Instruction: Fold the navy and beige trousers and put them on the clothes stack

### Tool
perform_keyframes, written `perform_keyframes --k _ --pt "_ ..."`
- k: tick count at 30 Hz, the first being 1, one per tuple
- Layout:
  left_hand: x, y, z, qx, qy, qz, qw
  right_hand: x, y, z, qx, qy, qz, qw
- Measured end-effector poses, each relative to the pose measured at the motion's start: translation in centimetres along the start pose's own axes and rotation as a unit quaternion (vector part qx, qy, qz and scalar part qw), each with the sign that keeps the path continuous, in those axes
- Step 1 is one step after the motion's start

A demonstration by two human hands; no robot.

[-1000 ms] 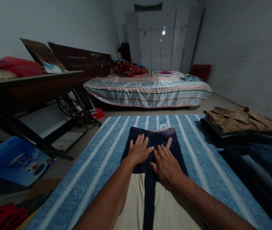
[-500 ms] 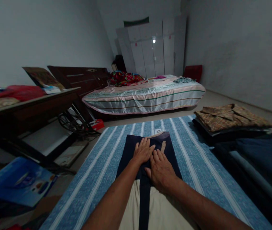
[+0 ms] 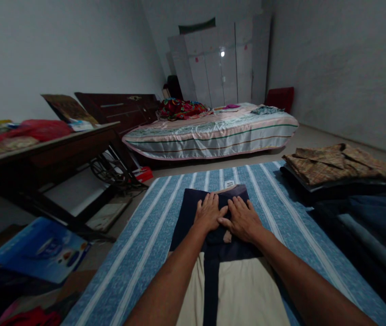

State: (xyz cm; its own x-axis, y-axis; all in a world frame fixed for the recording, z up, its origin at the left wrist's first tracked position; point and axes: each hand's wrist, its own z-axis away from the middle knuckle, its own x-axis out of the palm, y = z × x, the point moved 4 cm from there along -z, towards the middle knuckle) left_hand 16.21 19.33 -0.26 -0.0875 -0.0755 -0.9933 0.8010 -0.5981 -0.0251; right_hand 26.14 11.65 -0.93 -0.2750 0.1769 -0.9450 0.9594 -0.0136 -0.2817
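A navy and cream shirt (image 3: 252,285) lies spread on a blue striped cloth (image 3: 145,240), its navy part farther from me and the cream part nearer. My left hand (image 3: 209,213) rests flat on the navy fabric, fingers stretched forward. Close beside it, my right hand (image 3: 243,219) presses palm down on the same fabric with its fingers apart, and the two thumbs nearly meet. A small tan strip (image 3: 227,237) shows just below the right hand. Beyond the fingertips, a white label (image 3: 229,183) sticks out at the garment's far edge.
Folded clothes with a brown checked piece (image 3: 342,165) on top are stacked at right, beside dark folded trousers (image 3: 376,226). A table (image 3: 87,136) and a blue box (image 3: 43,249) stand left. A bed (image 3: 213,140) is behind.
My right hand has shifted forward and slightly right over the navy fabric. The tan strip, earlier beyond that hand, now shows below it. The whole view has moved slightly.
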Motion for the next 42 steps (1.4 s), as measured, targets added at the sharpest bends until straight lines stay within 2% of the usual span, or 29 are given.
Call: perform_keyframes --k 6,13,23,26,29,31,35,40,42 --pt "0.2 0.0 -0.1 -0.011 -0.012 0.002 1.000 -0.4 0.2 0.4 -0.004 -0.013 0.003 1.000" --pt "0.1 0.2 -0.5 -0.019 -0.035 -0.001 0.999 -0.9 -1.0 1.3 -0.016 0.035 -0.002 0.999" --pt "-0.1 0.3 -0.3 -0.011 -0.041 0.025 0.999 -0.1 -1.3 1.8 -0.003 -0.022 0.009 1.000" --pt "-0.7 -0.3 -0.9 -0.003 -0.079 0.042 0.996 -0.2 -1.4 1.9 -0.002 -0.025 0.014 1.000" --pt "-1.4 -0.8 -1.2 0.033 -0.119 0.055 0.991 -0.2 -1.4 1.9 -0.003 -0.029 0.019 0.999" --pt "-1.4 -1.0 -1.1 0.044 -0.104 0.049 0.992 -0.1 -1.4 1.9 -0.001 -0.035 0.020 0.999" --pt "-0.7 -0.8 -0.5 0.028 -0.038 0.027 0.999 0.0 -1.3 1.9 0.001 -0.038 0.026 0.999" --pt "-0.8 -0.9 -0.5 0.031 -0.040 0.051 0.997 0.0 -1.2 1.8 0.007 -0.051 0.030 0.998" --pt "-1.6 -1.3 0.2 0.051 -0.014 0.074 0.996 0.0 -1.3 1.8 0.008 -0.053 0.026 0.998"
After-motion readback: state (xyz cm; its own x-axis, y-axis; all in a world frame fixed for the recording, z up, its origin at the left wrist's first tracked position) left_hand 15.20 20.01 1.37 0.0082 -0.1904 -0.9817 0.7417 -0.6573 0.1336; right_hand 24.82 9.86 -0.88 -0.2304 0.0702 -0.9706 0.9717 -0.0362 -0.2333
